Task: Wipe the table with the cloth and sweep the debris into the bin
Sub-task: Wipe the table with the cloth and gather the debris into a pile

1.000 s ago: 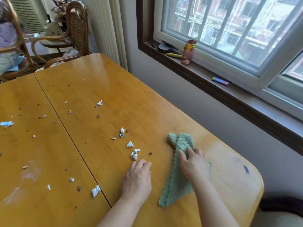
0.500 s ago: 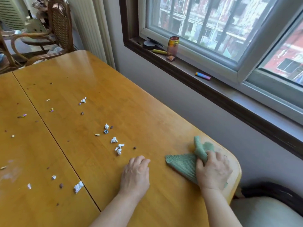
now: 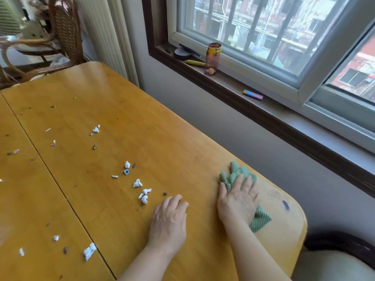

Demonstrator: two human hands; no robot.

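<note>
The right hand (image 3: pixel 238 199) lies flat, fingers spread, pressing rather than gripping the ribbed green cloth (image 3: pixel 235 174), probably for broad contact on the glossy yellow wooden table (image 3: pixel 162 128). Cloth bunches ahead of its fingertips. Just left, the left hand (image 3: pixel 169 218) rests relaxed and empty, likely bracing. White paper scraps (image 3: pixel 144 194) lie beyond it. Half a second ago the right hand's fingers clutched the cloth.

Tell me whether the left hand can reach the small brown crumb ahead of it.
Probably yes: the left hand rests just behind the small brown crumb, with only bare wooden tabletop between.
</note>
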